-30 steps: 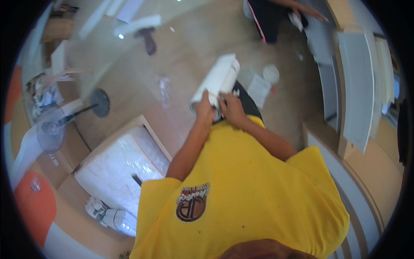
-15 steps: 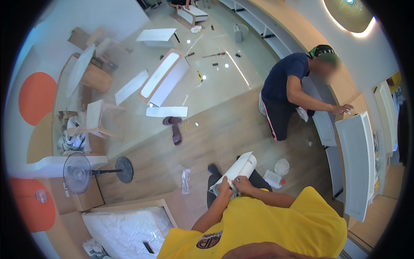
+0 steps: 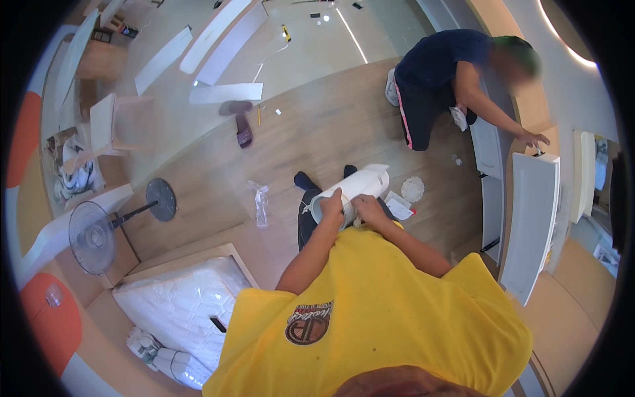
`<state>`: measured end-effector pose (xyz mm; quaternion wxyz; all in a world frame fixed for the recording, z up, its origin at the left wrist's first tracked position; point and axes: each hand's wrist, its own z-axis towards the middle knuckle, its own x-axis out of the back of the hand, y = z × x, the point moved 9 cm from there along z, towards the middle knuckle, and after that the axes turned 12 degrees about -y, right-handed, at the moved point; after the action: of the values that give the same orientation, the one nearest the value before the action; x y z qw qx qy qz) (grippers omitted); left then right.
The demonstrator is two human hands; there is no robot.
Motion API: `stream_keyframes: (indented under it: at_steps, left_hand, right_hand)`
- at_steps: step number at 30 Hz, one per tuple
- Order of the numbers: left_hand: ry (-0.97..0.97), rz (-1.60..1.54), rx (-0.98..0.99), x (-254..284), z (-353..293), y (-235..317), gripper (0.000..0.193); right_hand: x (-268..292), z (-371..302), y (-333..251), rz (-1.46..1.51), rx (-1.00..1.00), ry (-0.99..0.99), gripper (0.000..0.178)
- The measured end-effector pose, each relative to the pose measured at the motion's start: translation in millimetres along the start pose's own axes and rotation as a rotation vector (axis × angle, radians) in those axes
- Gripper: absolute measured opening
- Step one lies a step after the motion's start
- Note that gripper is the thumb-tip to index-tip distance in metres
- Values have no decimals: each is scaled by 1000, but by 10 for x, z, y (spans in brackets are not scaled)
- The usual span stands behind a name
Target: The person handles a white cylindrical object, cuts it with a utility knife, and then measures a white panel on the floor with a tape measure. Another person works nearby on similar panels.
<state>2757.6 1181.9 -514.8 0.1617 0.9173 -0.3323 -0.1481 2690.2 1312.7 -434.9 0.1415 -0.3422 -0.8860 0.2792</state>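
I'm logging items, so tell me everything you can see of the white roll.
The roll is a white, smooth-looking sheet curled into a tube; paper or plastic, I cannot tell. Its near end is open, the inside greyish. It slants over the legs, far end forward and right; whether it rests on them is unclear. The left hand grips its near rim, and the right hand is at its right side.

Bright, soft light; a light strip [image 3: 564, 45] glows far right, glare streaks the far floor [image 3: 311, 59], outer edges bow.
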Motion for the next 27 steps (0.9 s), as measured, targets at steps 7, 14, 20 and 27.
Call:
stream_keyframes:
  at_steps: [7, 14, 20, 27]
  left_hand:
    - [29, -247, -58, 457, 10, 893, 50]
    - [162, -460, -120, 961, 566, 1756, 59]
    - [220, -579, -81, 1166, 1227, 2238, 56]
    - [296, -554, -30, 832, 1723, 2554, 55]
  right_hand:
    - [230, 35, -715, 361, 82, 0, 29]
    - [298, 24, -1093, -329, -79, 34, 27]
    - [589, 528, -1711, -550, -11, 92, 20]
    - [1413, 1376, -2188, -594, -97, -246, 14]
